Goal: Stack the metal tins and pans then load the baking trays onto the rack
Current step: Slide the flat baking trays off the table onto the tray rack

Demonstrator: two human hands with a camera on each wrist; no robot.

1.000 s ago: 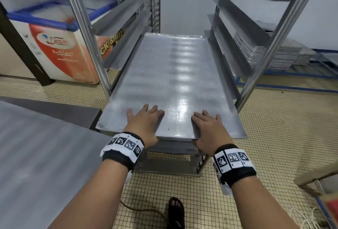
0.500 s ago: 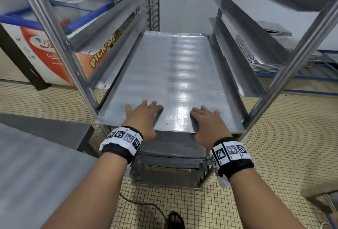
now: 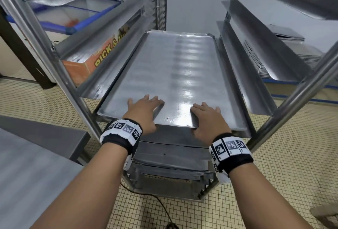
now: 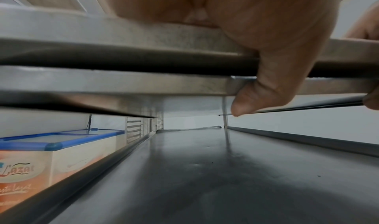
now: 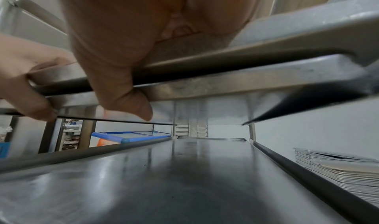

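- I'm seeing one chest freezer (image 3: 76,20) far left, blue-rimmed, behind the rack (image 3: 54,67).
- One steel table (image 3: 33,173) sitting at lower left.
- One baking tray (image 3: 175,75) lying on the rack's side rails; at least three more trays (image 3: 172,157) are sitting on lower rails beneath it.
- My left hand (image 3: 144,111) is gripping the tray's near edge, fingers spread flat on top, thumb (image 4: 264,91) hooked under the rim.
- My right hand (image 3: 208,120) is gripping the same edge likewise, thumb (image 5: 127,101) underneath.
- One stack of spare trays (image 3: 285,64) lying far right, outside the rack.
- Versus a second ago: tray is sitting deeper in, near edge almost level with the front posts; both hands keeping their hold.
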